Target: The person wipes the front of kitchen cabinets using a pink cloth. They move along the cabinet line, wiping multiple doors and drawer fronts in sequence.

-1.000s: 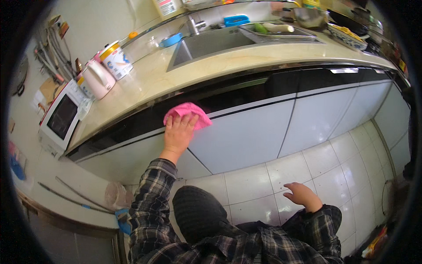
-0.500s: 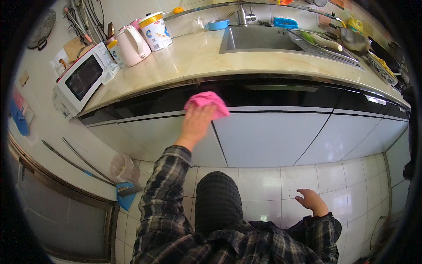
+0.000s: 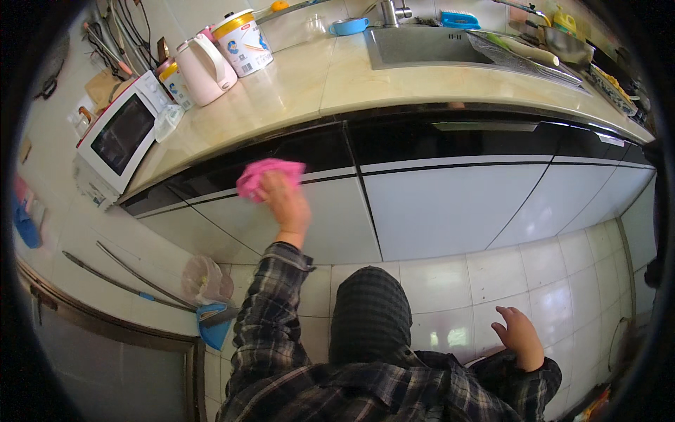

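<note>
My left hand (image 3: 287, 205) presses a bunched pink cloth (image 3: 269, 176) against the front of the lower cabinets. The cloth lies across the black upper band (image 3: 309, 144) and the pale strip beneath it, left of a vertical seam. My fingers are closed on the cloth and partly hidden by it. White cabinet doors (image 3: 450, 200) run on to the right. Low on the right, my right hand (image 3: 519, 337) hangs over the tiled floor with its fingers apart, holding nothing.
On the counter (image 3: 302, 88) stand a white microwave (image 3: 123, 133), a pink kettle (image 3: 204, 74), a tub (image 3: 242, 46) and a blue cup (image 3: 349, 27). A sink (image 3: 429, 49) is set in at the back. A waste bin (image 3: 207, 278) and blue dustpan (image 3: 213, 327) stand at left.
My left hand has moved left along the cabinet front with the pink cloth. The view has shifted a little, and my right hand stays low with its fingers apart.
</note>
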